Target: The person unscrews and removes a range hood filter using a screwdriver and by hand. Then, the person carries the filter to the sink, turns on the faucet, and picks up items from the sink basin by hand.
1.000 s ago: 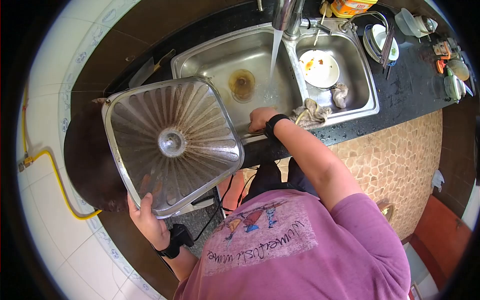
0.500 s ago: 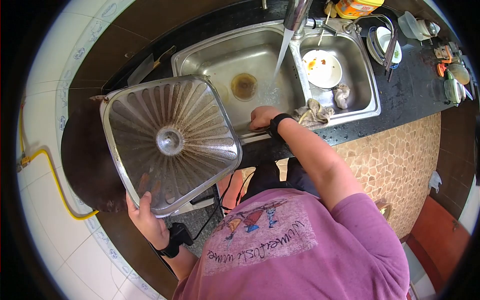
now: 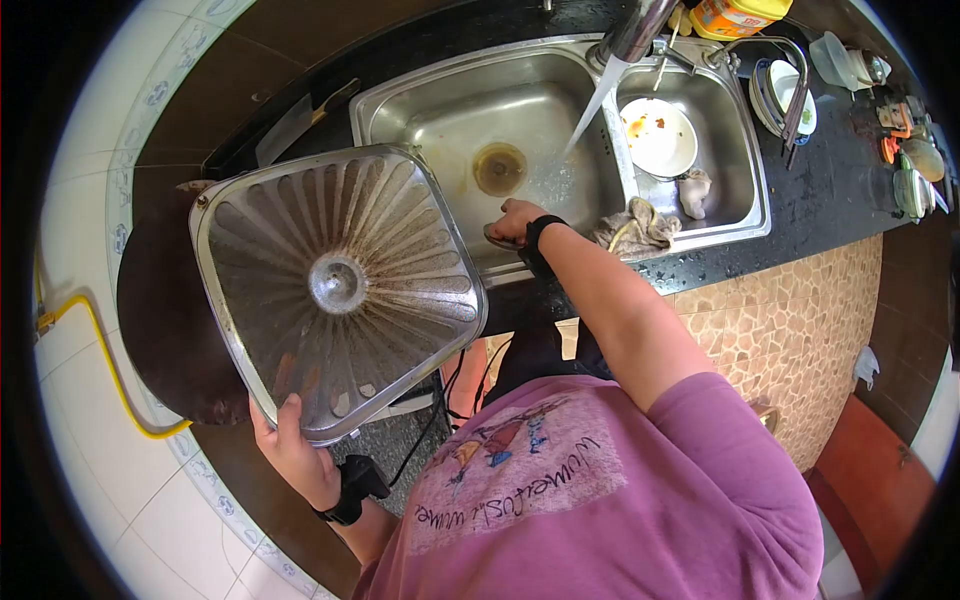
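A large square metal lid with ridges fanning out from a round centre is tilted at the left of the sink. My left hand grips its lower edge, thumb on top. My right hand is closed on a small dark object, too small to name, over the near edge of the large basin. Water runs from the faucet into that basin, up and to the right of my right hand. A wet rag lies on the sink's front edge, right of my right wrist.
The smaller basin holds a soiled white bowl and a whitish lump. Stacked bowls with chopsticks stand on the right counter, jars further right. A cleaver lies behind the lid. A round dark board is at left.
My right hand has moved slightly up and left relative to the sink, showing more of the dark object. The view has shifted slightly. My left hand keeps its hold on the lid.
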`<state>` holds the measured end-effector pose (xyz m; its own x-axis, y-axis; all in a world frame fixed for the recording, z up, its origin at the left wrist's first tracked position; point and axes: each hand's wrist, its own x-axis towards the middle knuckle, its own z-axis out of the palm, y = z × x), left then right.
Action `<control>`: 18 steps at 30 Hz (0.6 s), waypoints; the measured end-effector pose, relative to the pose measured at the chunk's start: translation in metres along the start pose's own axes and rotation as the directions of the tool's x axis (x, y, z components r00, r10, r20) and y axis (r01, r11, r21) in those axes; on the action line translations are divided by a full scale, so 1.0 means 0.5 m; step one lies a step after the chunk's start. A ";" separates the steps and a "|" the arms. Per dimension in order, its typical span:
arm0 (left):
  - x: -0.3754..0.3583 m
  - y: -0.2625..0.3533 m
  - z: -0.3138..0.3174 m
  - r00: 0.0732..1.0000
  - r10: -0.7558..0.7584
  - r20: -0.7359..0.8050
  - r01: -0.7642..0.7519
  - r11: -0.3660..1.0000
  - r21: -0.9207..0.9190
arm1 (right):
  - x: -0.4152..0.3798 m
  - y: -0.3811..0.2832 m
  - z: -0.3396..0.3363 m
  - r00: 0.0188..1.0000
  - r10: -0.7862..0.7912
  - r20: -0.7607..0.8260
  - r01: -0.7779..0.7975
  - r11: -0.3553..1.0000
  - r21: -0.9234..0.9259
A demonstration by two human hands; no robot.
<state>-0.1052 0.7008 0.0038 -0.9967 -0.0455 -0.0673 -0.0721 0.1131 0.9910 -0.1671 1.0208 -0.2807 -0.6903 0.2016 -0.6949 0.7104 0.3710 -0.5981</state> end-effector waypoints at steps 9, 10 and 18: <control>-0.001 -0.006 0.004 0.996 0.074 -0.048 -0.068 0.990 0.123 | 0.116 0.025 0.022 0.992 0.124 0.028 -0.120 0.834 0.538; 0.000 -0.009 0.001 0.997 0.057 -0.046 -0.052 0.993 0.107 | 0.146 0.034 0.032 0.981 0.185 0.059 -0.174 0.706 0.686; 0.029 -0.025 -0.020 1.000 0.025 -0.002 -0.025 0.997 0.076 | 0.166 0.017 0.042 0.970 0.238 0.048 -0.122 0.309 0.943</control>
<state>-0.1185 0.6889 -0.0083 -0.9981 -0.0441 -0.0421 -0.0498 0.1895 0.9806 -0.2154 1.0218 -0.3519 -0.4943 0.2406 -0.8353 0.4333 -0.7648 -0.4767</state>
